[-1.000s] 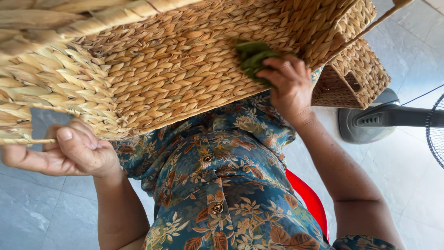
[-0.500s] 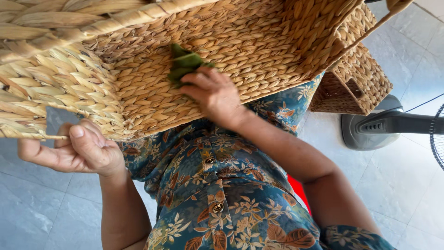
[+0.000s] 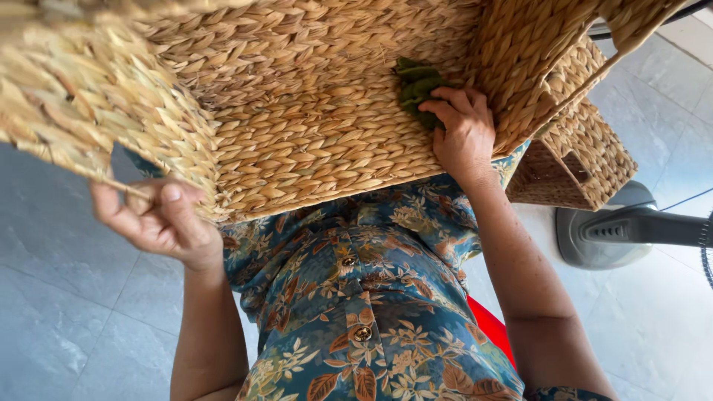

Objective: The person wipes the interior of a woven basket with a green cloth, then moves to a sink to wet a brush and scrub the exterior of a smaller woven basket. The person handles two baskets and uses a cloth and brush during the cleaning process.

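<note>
A large woven straw basket [image 3: 297,141] fills the upper part of the view, held up in front of me. My left hand [image 3: 160,223] grips its near lower corner at the left. My right hand [image 3: 460,134] presses a crumpled green cloth [image 3: 414,83] flat against the basket's woven side, towards its right edge. My blue floral shirt [image 3: 356,297] shows below the basket.
A smaller woven basket [image 3: 575,163] sits behind the large one at the right. A grey fan base [image 3: 624,234] stands on the tiled floor [image 3: 59,297] at the far right. Something red [image 3: 490,330] shows under me.
My right hand has slid the green cloth back to the right across the basket's side. The basket has shifted, and my left hand has moved slightly right along its corner.
</note>
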